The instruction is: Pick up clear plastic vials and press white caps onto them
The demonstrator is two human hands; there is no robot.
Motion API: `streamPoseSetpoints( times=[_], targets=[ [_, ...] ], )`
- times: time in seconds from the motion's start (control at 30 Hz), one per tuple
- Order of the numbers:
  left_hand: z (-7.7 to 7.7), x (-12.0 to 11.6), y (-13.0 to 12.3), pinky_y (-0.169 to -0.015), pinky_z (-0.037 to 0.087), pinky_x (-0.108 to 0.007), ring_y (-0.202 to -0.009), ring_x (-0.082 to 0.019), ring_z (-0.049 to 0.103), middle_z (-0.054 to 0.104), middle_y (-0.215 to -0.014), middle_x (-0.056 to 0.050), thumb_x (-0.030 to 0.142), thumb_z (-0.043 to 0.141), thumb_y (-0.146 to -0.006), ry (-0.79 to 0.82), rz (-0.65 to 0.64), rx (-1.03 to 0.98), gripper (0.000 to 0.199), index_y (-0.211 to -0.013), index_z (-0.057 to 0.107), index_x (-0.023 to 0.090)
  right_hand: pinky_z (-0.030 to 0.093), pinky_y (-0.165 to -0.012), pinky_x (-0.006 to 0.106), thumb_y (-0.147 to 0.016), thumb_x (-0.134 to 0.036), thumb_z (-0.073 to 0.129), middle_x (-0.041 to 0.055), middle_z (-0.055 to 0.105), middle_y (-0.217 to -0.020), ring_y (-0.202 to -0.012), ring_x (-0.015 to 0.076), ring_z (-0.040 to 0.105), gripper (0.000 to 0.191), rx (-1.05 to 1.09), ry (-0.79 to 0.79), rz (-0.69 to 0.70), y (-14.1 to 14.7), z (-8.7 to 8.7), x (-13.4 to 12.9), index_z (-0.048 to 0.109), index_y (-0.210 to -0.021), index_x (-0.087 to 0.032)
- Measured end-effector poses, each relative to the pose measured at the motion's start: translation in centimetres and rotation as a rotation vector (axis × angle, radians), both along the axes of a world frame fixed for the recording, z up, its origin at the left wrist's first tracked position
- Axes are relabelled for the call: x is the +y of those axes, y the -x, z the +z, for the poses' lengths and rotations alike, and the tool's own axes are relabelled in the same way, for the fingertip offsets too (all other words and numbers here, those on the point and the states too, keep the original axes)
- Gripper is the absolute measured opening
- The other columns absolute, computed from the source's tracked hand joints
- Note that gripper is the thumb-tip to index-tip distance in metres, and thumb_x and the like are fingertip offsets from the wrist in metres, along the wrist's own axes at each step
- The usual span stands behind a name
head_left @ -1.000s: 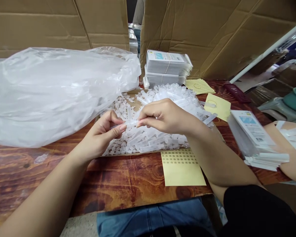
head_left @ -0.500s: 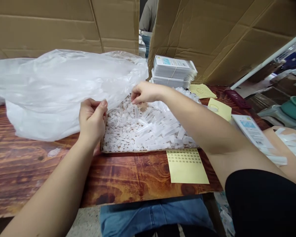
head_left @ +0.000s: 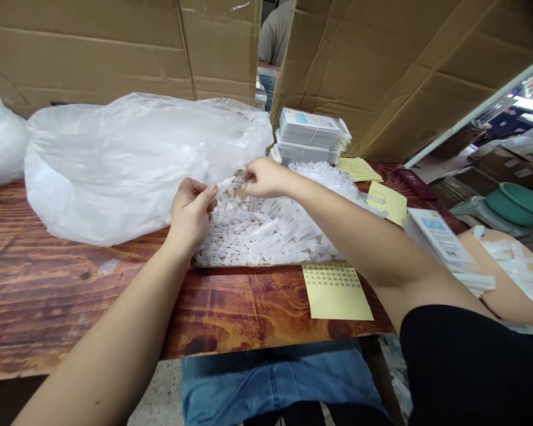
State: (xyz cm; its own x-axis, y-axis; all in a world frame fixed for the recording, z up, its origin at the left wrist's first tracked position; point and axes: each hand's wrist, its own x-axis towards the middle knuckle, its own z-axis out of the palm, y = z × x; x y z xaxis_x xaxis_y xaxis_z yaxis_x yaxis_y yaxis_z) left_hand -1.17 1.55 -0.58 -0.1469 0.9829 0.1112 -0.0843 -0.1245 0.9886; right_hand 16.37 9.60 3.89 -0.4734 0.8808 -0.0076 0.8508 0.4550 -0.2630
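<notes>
A large white translucent plastic bag [head_left: 146, 160] lies on its side along the back of the table, its right end over a shallow cardboard tray [head_left: 266, 265]. My left hand [head_left: 192, 216] is closed, thumb against finger, on the edge of the bag at the tray's left side. My right hand [head_left: 266, 177] reaches across the tray to the right end of the bag. Its fingers are curled in a pinch among small clear pieces; what they hold is hidden. Small white plastic pieces [head_left: 226, 234] fill the tray's left part, longer clear plastic tubes [head_left: 284, 231] its right.
Banded stacks of printed packs [head_left: 311, 136] stand behind the tray. Yellow sticker sheets [head_left: 337, 302] lie in front and at right. A printed pack [head_left: 439, 236] lies beyond my right forearm. Cardboard panels [head_left: 359, 71] wall the back; a green basin [head_left: 519, 203] sits far right.
My left hand has moved right and slightly closer to my right hand. The bag's left part has shifted and bunched up. My right hand stays near the bag's right end, fingers more curled.
</notes>
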Motion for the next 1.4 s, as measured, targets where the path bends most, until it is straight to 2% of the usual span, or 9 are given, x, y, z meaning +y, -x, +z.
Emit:
streamPoseSetpoints(
  times=[0.17,0.3,0.57,0.73,0.9,1.0,1.1,1.23,1.4],
  targets=[
    [1.2,-1.2,-1.1,-0.046,0.02,-0.02,-0.048,-0.008,0.032,0.033,-0.052,0.007,0.026,0.072,-0.072,0.102,-0.207,-0.216,0.035,-0.07,0.038,0.022,0.055,-0.074,0.03,-0.068,-0.035,0.082,0.0008,0.065,-0.085,-0.078,0.0142,0.061,0.032,0.954,0.118,0.012,-4.9,-1.7,-4.6,0.06,-0.086,-0.02],
    [1.3,-1.8,-1.7,-0.047,0.02,-0.02,-0.047,-0.007,0.03,0.034,-0.051,0.007,0.03,0.078,-0.069,0.126,-0.354,-0.217,0.039,-0.067,0.04,0.021,0.059,-0.088,0.036,-0.068,-0.038,0.086,0.0029,0.071,-0.096,-0.091,0.0171,0.067,0.035,1.233,0.053,0.045,-5.1,-2.4,-7.8,0.065,-0.091,-0.023],
    [0.9,-2.1,-2.3,-0.048,0.024,-0.023,-0.047,-0.008,0.033,0.039,-0.053,0.007,0.039,0.084,-0.071,0.067,-0.463,-0.118,0.042,-0.07,0.046,0.021,0.06,-0.08,0.035,-0.07,-0.045,0.087,0.0029,0.074,-0.092,-0.082,0.0163,0.069,0.034,1.201,0.169,0.093,-4.6,-3.3,-8.6,0.074,-0.09,-0.021],
    [1.1,-2.5,-2.7,-0.048,0.026,-0.025,-0.048,-0.008,0.034,0.043,-0.055,0.006,0.045,0.085,-0.074,0.015,-0.472,-0.056,0.045,-0.071,0.047,0.021,0.047,-0.062,0.03,-0.091,-0.062,0.063,-0.001,0.059,-0.061,-0.059,0.0123,0.056,0.048,0.925,0.227,0.025,-5.1,-2.6,-9.5,0.063,-0.07,-0.019],
    [1.0,-2.5,-2.8,-0.048,0.025,-0.025,-0.048,-0.008,0.035,0.046,-0.056,0.006,0.049,0.088,-0.071,0.049,-0.491,-0.071,0.048,-0.072,0.049,0.02,0.042,-0.066,0.028,-0.092,-0.053,0.064,0.001,0.062,-0.08,-0.071,0.0126,0.052,0.035,0.817,-0.061,0.152,-5.1,-2.0,-9.7,0.058,-0.081,-0.02],
    [0.9,-2.5,-2.8,-0.048,0.026,-0.025,-0.048,-0.008,0.036,0.046,-0.055,0.006,0.049,0.088,-0.071,0.07,-0.495,-0.078,0.049,-0.071,0.049,0.02,0.037,-0.062,0.028,-0.098,-0.053,0.056,-0.0021,0.052,-0.068,-0.063,0.0115,0.045,0.04,0.747,-0.027,0.105,-5.3,-1.9,-9.7,0.051,-0.074,-0.021],
    [0.8,-2.5,-2.7,-0.048,0.026,-0.024,-0.048,-0.008,0.036,0.045,-0.054,0.006,0.049,0.089,-0.07,0.1,-0.504,-0.106,0.05,-0.072,0.048,0.02,0.039,-0.063,0.027,-0.092,-0.049,0.064,0.0004,0.059,-0.083,-0.068,0.0122,0.049,0.03,0.725,-0.057,0.18,-5.5,-1.7,-9.8,0.055,-0.087,-0.021],
    [0.8,-2.5,-2.6,-0.049,0.024,-0.024,-0.048,-0.008,0.034,0.041,-0.054,0.006,0.048,0.089,-0.07,0.14,-0.523,-0.135,0.05,-0.072,0.047,0.021,0.038,-0.064,0.029,-0.1,-0.046,0.052,-0.0012,0.054,-0.071,-0.066,0.0131,0.048,0.033,0.69,-0.016,0.133,-5.4,-1.5,-10.0,0.048,-0.077,-0.022],
    [0.9,-2.5,-2.7,-0.049,0.025,-0.023,-0.049,-0.009,0.035,0.043,-0.055,0.006,0.049,0.09,-0.069,0.137,-0.531,-0.138,0.05,-0.073,0.048,0.021,0.04,-0.068,0.029,-0.097,-0.044,0.054,0.0014,0.06,-0.081,-0.072,0.0147,0.051,0.025,0.703,-0.018,0.171,-5.1,-1.7,-10.0,0.051,-0.085,-0.022]
  ],
)
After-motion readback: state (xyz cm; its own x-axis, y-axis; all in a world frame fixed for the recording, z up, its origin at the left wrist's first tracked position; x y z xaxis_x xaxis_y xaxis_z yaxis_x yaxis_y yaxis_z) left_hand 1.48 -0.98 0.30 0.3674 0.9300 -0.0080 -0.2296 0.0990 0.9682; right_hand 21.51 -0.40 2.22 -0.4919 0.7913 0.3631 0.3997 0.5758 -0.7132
